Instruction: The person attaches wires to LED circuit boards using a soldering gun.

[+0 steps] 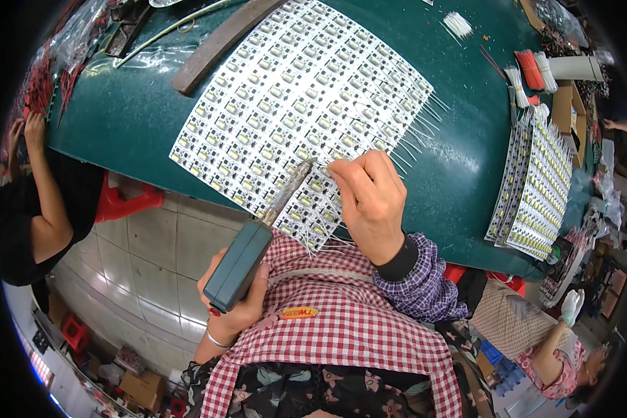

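Observation:
My left hand (256, 296) is wrapped round the handle of a dark green soldering gun (241, 263). Its metal tip reaches up to a white sheet of LED circuit boards (258, 115), close to my right fingertips. My right hand (375, 198) is closed in a pinch just above the sheet, on what looks like a thin white wire, mostly hidden by the fingers. Rows of small yellowish LEDs cover the sheet. Several white wires (414, 143) stick out along its right side, and more lie across its near corner by my apron.
A dark bar (219, 47) lies against the sheet's far left edge on the green table (460, 202). At right stand stacked LED boards (536, 184), bundles of red wire (529, 70) and white wires (458, 25). Co-workers sit at left and lower right; a red stool (127, 198) is at left.

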Demonstrator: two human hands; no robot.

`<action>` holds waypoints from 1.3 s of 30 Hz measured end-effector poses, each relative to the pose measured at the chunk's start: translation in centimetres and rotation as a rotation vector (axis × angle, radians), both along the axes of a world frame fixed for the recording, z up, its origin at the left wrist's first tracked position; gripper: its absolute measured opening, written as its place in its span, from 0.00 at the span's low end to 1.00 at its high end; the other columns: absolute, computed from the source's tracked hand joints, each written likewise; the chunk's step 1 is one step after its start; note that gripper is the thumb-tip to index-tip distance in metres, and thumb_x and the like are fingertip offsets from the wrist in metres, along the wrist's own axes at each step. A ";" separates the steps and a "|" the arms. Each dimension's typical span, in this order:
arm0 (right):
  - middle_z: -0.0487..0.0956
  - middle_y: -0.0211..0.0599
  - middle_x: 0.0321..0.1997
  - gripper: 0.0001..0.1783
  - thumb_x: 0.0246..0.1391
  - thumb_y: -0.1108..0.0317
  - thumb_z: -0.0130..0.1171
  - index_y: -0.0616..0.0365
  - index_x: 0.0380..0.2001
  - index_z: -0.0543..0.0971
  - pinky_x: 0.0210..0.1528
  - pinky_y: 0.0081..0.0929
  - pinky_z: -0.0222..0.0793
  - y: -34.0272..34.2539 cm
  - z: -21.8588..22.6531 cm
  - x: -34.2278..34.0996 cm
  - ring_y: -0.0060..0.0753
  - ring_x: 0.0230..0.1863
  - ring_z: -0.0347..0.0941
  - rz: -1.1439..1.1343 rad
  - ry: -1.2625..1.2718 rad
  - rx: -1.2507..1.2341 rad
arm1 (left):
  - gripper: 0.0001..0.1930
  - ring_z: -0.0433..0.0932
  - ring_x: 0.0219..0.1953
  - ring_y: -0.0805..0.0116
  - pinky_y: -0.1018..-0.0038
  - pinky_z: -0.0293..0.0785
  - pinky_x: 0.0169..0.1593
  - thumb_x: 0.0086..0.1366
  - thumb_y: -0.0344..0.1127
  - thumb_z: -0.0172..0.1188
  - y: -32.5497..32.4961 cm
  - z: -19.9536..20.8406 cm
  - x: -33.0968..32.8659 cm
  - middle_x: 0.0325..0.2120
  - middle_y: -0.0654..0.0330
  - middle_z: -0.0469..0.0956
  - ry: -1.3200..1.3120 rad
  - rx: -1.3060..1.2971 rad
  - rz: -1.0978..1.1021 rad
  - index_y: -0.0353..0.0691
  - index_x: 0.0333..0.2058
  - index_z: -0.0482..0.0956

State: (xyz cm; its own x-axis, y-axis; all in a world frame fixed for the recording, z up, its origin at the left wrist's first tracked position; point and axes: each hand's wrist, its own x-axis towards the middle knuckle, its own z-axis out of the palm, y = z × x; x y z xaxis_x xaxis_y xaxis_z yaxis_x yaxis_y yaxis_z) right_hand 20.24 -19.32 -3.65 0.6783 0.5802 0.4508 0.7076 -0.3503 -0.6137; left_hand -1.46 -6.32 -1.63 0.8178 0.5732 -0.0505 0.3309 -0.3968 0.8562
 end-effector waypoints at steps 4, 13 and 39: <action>0.65 0.35 0.26 0.12 0.44 0.84 0.64 0.59 0.33 0.77 0.28 0.33 0.64 0.0 0.0 0.0 0.37 0.28 0.66 0.000 -0.002 0.004 | 0.10 0.81 0.27 0.56 0.71 0.76 0.31 0.51 0.22 0.68 0.0 -0.4 -0.5 0.31 0.48 0.80 0.001 -0.004 -0.009 0.28 0.34 0.81; 0.65 0.35 0.26 0.12 0.44 0.83 0.64 0.59 0.32 0.77 0.28 0.33 0.64 0.0 0.0 -0.1 0.37 0.28 0.66 -0.006 -0.005 0.007 | 0.12 0.81 0.29 0.56 0.71 0.76 0.32 0.55 0.25 0.67 0.0 0.0 -1.3 0.32 0.48 0.79 0.057 -0.053 0.005 0.29 0.39 0.80; 0.65 0.35 0.26 0.12 0.43 0.84 0.63 0.58 0.32 0.78 0.28 0.33 0.64 0.0 -0.2 -0.1 0.37 0.28 0.66 -0.011 -0.024 0.018 | 0.15 0.83 0.33 0.55 0.70 0.78 0.37 0.54 0.26 0.68 -0.5 -0.3 -1.2 0.36 0.46 0.80 -0.020 0.017 0.035 0.29 0.41 0.81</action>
State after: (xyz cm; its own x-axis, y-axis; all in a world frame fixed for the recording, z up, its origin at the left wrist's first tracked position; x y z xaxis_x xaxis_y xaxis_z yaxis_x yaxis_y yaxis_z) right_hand 20.17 -19.36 -3.89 0.6736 0.5645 0.4771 0.7181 -0.3473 -0.6030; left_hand -2.70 -6.87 -1.95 0.7982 0.6020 -0.0241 0.3273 -0.3997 0.8562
